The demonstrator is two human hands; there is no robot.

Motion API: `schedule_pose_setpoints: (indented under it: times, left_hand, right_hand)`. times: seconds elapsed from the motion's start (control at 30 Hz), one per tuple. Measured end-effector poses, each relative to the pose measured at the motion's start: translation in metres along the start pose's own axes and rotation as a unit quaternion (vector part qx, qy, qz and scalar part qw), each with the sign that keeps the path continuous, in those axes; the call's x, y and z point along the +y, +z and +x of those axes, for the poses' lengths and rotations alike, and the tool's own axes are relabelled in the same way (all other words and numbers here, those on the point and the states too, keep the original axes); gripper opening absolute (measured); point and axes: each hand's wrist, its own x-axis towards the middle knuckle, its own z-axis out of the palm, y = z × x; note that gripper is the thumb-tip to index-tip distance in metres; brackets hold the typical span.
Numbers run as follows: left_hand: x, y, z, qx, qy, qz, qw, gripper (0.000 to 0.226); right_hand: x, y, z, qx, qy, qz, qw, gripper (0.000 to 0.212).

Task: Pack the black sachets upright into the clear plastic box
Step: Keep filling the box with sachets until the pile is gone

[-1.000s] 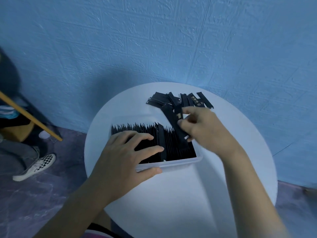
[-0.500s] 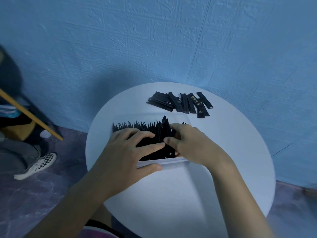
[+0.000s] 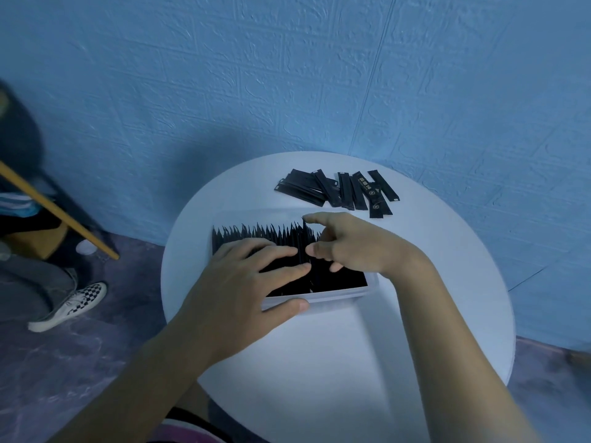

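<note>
The grip of the right hand [image 3: 351,247] is closed to a narrow pinch: the index fingertip is on the top end of the raised sachet [image 3: 305,235], the thumb is against it lower down, and the other fingers are curled. This sachet sits partway into the clear plastic box [image 3: 339,298], toward the box's right end, with its top above the packed sachets [image 3: 249,233] beside it. Its long axis appears near vertical and parallel to its neighbours. The left hand [image 3: 243,282] lies flat, straight fingers pressing on the packed row and thumb against the box's near wall. To seat the sachet well, hold the row back so the gap is open, then push straight down on the top end; tilting could fold it. Loose sachets [image 3: 335,190] lie flat on the table [image 3: 319,362] beyond the box's far wall, their long axes pointing roughly away from the box.
</note>
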Motion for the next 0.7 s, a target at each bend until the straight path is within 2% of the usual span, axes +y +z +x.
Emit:
schedule_pose_setpoints:
  times: [0.17, 0.33, 0.5, 0.7]
  left_hand:
    - [-0.0030, 0.0006, -0.0008, 0.010, 0.006, -0.001, 1.000, 0.046]
    - [0.0000, -0.0006, 0.0001, -0.010, 0.010, 0.011, 1.000, 0.051]
    - [0.0011, -0.0050, 0.0014, -0.037, 0.004, 0.017, 0.999, 0.061]
    - [0.0023, -0.0058, 0.0058, -0.043, 0.004, 0.016, 0.999, 0.060]
  right_hand:
    - [-0.0011, -0.0090, 0.0037, -0.042, -0.002, 0.016, 0.999, 0.055]
    - [-0.0023, -0.0102, 0.0051, -0.062, 0.001, 0.032, 0.998, 0.068]
    - [0.0014, -0.0111, 0.0016, -0.055, -0.009, 0.065, 0.996, 0.049]
    - [0.0038, -0.0054, -0.0023, -0.027, -0.011, 0.128, 0.991, 0.056]
